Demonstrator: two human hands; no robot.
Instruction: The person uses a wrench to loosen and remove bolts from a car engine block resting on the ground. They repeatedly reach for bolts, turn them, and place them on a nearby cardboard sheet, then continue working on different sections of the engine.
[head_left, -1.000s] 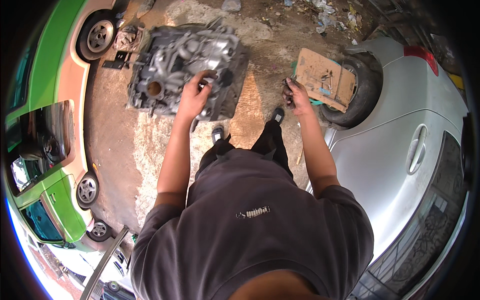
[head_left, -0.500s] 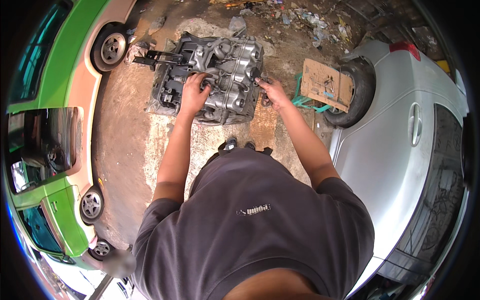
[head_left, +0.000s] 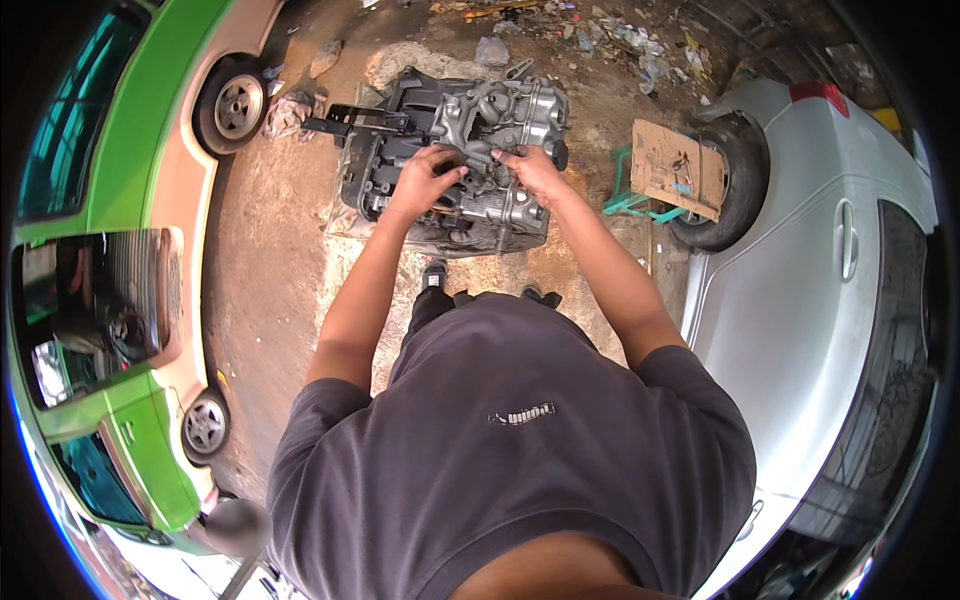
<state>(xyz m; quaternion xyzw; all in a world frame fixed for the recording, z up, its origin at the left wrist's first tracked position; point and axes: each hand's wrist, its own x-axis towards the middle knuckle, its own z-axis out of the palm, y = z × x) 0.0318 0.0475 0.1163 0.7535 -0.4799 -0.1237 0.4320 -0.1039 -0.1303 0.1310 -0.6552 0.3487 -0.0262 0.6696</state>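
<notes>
I press my left hand (head_left: 425,180) and right hand (head_left: 530,170), fingers curled, onto the engine block (head_left: 455,160) beneath them, steadying it; whether they pinch anything I cannot tell.

Outdoor car workshop, engine block (head_left: 455,160), cars (head_left: 800,290)

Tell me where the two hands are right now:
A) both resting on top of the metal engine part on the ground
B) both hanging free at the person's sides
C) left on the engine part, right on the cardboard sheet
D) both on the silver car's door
A: the left hand and the right hand both lie on top of the grey engine part on the ground, close together near its middle; the cardboard sheet sits untouched by the silver car.
</notes>
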